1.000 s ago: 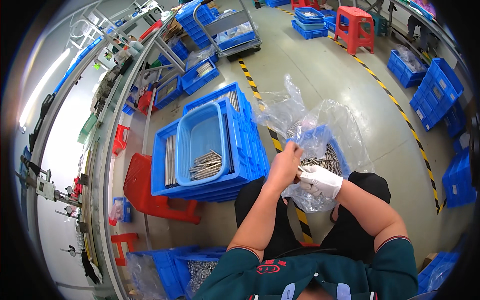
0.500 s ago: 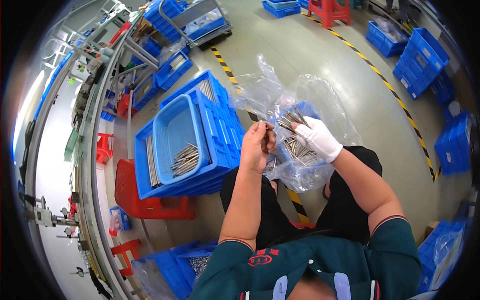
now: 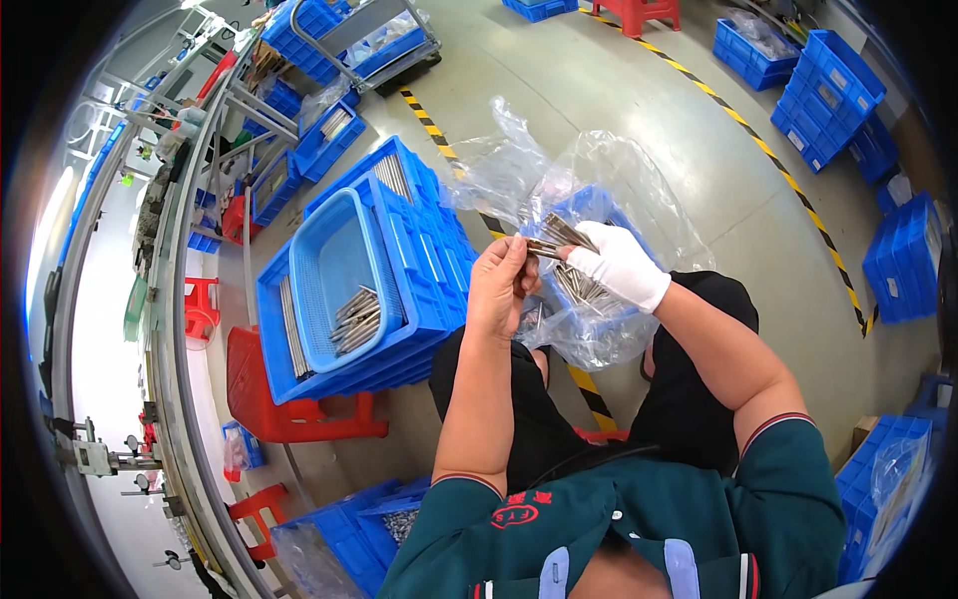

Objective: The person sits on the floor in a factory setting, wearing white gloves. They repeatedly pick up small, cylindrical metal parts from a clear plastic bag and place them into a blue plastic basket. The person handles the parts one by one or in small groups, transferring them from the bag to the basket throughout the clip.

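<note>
My right hand [image 3: 624,266], in a white glove, is closed around a bunch of thin metal rods [image 3: 565,232]. Bare and pinched, my left hand [image 3: 502,283] grips the end of a metal rod [image 3: 540,247] that reaches across toward the gloved fingers. Both hands are over a blue crate lined with clear plastic [image 3: 602,347], where more metal rods [image 3: 579,288] lie loose. To the left, a light blue basket [image 3: 317,268] holds a pile of similar rods [image 3: 356,319]. Their exact kind is too small to make out.
The basket rests on stacked blue crates [image 3: 439,262], beside a red stool [image 3: 261,384]. A long workbench [image 3: 172,329] runs along the left. More blue crates [image 3: 823,100] stand at the right, past a black-and-yellow floor line [image 3: 743,128].
My hands have come together, and a rod now spans between them. My left fingers have moved onto its end. The whole view has shifted slightly.
</note>
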### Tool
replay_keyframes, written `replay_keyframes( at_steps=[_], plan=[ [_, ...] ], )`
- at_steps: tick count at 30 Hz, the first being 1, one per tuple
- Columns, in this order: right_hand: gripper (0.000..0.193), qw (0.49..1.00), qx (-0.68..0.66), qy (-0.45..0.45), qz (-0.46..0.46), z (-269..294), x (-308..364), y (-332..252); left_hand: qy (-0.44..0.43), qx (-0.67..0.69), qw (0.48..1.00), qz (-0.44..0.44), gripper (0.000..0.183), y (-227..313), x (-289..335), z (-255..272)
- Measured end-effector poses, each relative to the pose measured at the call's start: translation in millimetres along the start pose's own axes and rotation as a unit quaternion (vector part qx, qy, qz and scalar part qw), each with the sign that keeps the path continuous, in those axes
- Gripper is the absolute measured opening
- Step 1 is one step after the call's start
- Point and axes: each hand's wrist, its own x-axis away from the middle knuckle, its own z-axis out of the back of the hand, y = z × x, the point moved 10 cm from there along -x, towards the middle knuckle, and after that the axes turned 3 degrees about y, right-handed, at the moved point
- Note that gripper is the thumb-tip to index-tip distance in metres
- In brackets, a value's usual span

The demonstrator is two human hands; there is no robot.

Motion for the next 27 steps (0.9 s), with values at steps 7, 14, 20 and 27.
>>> replay_keyframes(
  at_steps=[7,14,20,27],
  plan=[
    [0.021,1.0,0.019,-0.019,-0.011,2.1,0.3,-1.6,-0.002,-0.071,0.997,-0.013,0.017,6.9,2.6,0.1],
    [0.023,0.999,0.03,-0.006,0.012,2.1,2.3,-8.3,0.002,-0.094,0.996,0.0,0.016,7.1,3.7,5.5],
    [0.021,0.998,0.062,0.016,0.027,2.9,4.3,-12.5,0.019,-0.08,0.997,-0.006,0.016,4.0,3.4,7.8],
    [0.021,0.999,0.017,0.013,0.036,2.9,0.1,-8.2,-0.022,0.032,0.998,0.042,0.019,-6.0,2.2,1.6]
  ],
)
